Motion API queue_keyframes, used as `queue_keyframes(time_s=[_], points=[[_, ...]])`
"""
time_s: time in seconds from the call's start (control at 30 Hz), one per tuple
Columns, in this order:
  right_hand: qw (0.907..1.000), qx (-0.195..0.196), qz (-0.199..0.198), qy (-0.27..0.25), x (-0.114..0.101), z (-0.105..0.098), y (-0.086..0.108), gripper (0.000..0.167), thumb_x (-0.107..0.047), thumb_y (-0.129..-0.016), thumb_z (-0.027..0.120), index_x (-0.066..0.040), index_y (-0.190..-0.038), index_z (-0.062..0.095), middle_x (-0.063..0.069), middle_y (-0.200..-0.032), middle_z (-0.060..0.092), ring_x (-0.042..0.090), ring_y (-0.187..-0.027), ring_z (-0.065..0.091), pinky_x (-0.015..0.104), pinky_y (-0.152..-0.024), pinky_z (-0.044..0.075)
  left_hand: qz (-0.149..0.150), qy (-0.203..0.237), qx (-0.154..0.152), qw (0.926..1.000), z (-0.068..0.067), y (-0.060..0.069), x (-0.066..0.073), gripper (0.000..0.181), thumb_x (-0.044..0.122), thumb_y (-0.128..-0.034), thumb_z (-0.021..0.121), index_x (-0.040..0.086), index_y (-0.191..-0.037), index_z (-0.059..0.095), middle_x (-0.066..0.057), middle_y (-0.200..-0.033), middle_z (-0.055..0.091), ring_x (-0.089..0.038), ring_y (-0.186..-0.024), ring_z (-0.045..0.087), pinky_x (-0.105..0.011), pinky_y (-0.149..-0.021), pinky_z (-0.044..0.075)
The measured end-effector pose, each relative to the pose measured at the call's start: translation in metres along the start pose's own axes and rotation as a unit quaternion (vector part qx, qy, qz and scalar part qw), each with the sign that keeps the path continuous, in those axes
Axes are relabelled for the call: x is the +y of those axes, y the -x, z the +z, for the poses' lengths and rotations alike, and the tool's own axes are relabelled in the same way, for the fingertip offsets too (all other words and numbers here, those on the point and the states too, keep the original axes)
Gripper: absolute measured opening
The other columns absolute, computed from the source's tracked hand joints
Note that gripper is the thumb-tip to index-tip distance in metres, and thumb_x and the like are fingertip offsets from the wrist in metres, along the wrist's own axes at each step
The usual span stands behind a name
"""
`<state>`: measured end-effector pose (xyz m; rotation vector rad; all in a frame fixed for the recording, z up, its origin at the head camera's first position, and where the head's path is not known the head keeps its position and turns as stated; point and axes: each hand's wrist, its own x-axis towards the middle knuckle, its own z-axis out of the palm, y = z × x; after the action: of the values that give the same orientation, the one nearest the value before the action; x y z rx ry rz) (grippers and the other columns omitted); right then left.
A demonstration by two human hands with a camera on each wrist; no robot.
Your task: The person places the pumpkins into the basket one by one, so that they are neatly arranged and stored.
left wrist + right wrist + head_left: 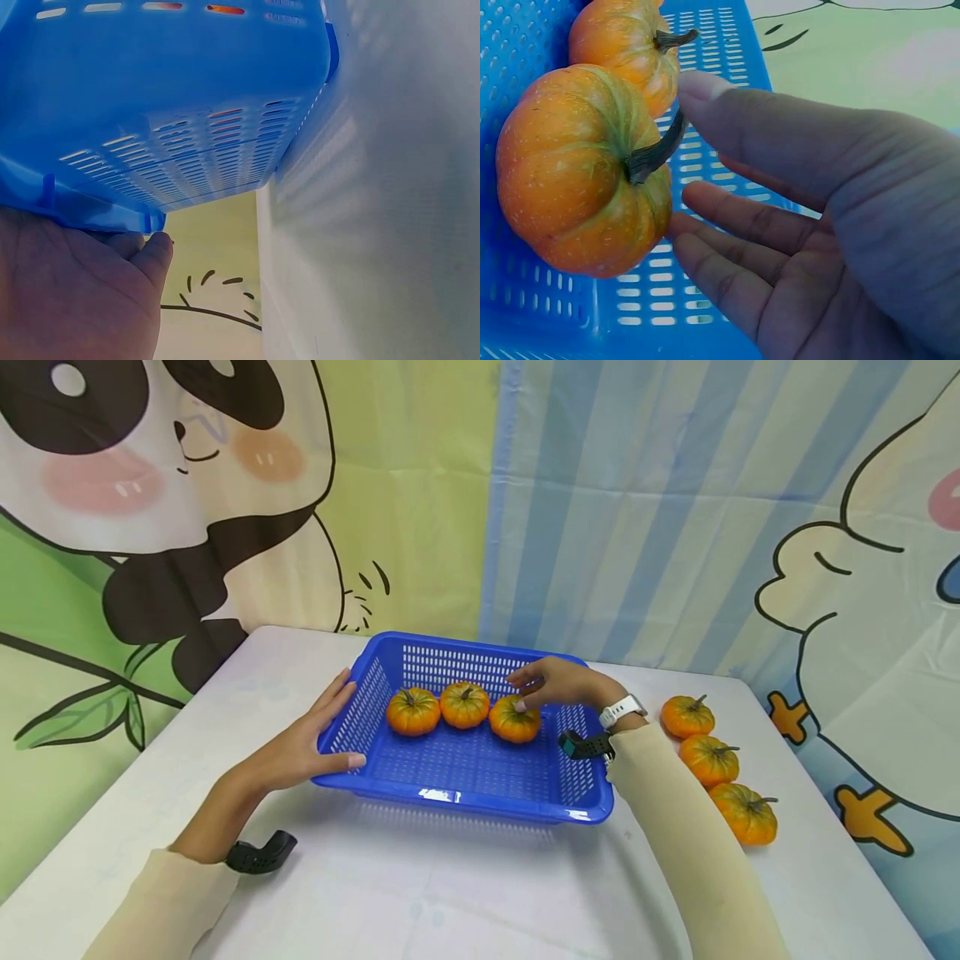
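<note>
A blue plastic basket [465, 802] stands on the table with three small orange pumpkins in a row inside: a left one [413, 713], a middle one [464, 707] and a right one [513, 723]. My right hand [558, 683] is over the right pumpkin. In the right wrist view its thumb lies close to the stem [656, 154], and its loosely bent fingers are beside the pumpkin without gripping it. My left hand [300, 745] rests against the basket's left rim, fingers extended along the outside, thumb over the edge. Under that rim, the left wrist view shows its palm [82, 285].
Three more pumpkins line the table's right side: a far one [687, 717], a central one [708, 761] and a near one [746, 814]. The white table [420, 893] backs onto a printed cloth [420, 502] with cartoon animals.
</note>
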<state>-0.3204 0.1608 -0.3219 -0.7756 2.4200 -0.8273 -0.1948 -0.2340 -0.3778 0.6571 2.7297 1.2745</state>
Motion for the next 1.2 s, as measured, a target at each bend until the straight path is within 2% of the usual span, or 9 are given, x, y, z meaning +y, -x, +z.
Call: queue_keyframes(time_s=[0.2, 0.37, 0.53, 0.73, 1.03, 1.2], points=[[0.9998, 0.011, -0.010, -0.009, -0.003, -0.001, 0.006, 0.057, -0.019, -0.089, 0.073, 0.002, -0.138, 0.052, 0.021, -0.135, 0.055, 0.033, -0.123, 0.054, 0.041, -0.098, 0.047, 0.003, 0.002, 0.002, 1.0000, 0.000, 0.000, -0.001, 0.103, 0.038, -0.0833, 0.072, 0.013, -0.158, 0.005, 0.004, -0.162, -0.011, -0.038, -0.146, 0.000, -0.071, -0.105, 0.017], [0.9998, 0.019, -0.009, -0.002, -0.004, -0.004, 0.012, 0.052, -0.021, -0.091, 0.071, -0.002, -0.137, 0.055, 0.016, -0.134, 0.057, 0.028, -0.120, 0.057, 0.040, -0.097, 0.048, 0.001, 0.002, 0.000, 1.0000, 0.000, 0.000, 0.000, 0.103, 0.038, -0.0832, 0.072, 0.014, -0.158, 0.005, 0.004, -0.162, -0.012, -0.038, -0.146, -0.001, -0.071, -0.104, 0.017], [0.9991, 0.029, -0.030, 0.012, -0.005, -0.007, 0.021, 0.051, -0.024, -0.092, 0.069, 0.000, -0.136, 0.055, 0.016, -0.131, 0.059, 0.027, -0.118, 0.058, 0.040, -0.096, 0.049, 0.000, 0.000, 0.000, 1.0000, 0.000, 0.000, 0.000, 0.103, 0.039, -0.0832, 0.072, 0.014, -0.158, 0.005, 0.004, -0.162, -0.012, -0.038, -0.146, -0.001, -0.072, -0.104, 0.016], [0.9973, 0.046, -0.056, 0.015, -0.007, -0.010, 0.031, 0.048, -0.019, -0.094, 0.066, 0.002, -0.136, 0.055, 0.019, -0.131, 0.059, 0.029, -0.119, 0.058, 0.041, -0.096, 0.048, 0.003, -0.004, 0.001, 1.0000, 0.000, 0.000, -0.001, 0.103, 0.039, -0.0832, 0.072, 0.014, -0.158, 0.005, 0.003, -0.162, -0.011, -0.039, -0.146, -0.001, -0.072, -0.104, 0.016], [0.9945, 0.087, -0.058, -0.005, -0.002, -0.012, 0.054, 0.045, -0.020, -0.095, 0.065, 0.002, -0.134, 0.057, 0.018, -0.132, 0.058, 0.029, -0.119, 0.058, 0.045, -0.098, 0.046, 0.009, -0.002, 0.001, 1.0000, -0.001, -0.001, 0.001, 0.104, 0.036, -0.0827, 0.072, 0.011, -0.157, 0.005, 0.002, -0.162, -0.011, -0.038, -0.146, -0.001, -0.072, -0.105, 0.015], [0.9937, 0.101, -0.046, -0.008, 0.003, -0.010, 0.066, 0.044, -0.021, -0.095, 0.065, 0.000, -0.133, 0.059, 0.015, -0.132, 0.059, 0.026, -0.117, 0.059, 0.042, -0.096, 0.048, 0.021, 0.000, -0.003, 0.9998, -0.001, 0.000, 0.001, 0.105, 0.032, -0.0815, 0.074, 0.009, -0.157, 0.004, -0.002, -0.163, -0.010, -0.040, -0.146, -0.001, -0.072, -0.105, 0.014]])
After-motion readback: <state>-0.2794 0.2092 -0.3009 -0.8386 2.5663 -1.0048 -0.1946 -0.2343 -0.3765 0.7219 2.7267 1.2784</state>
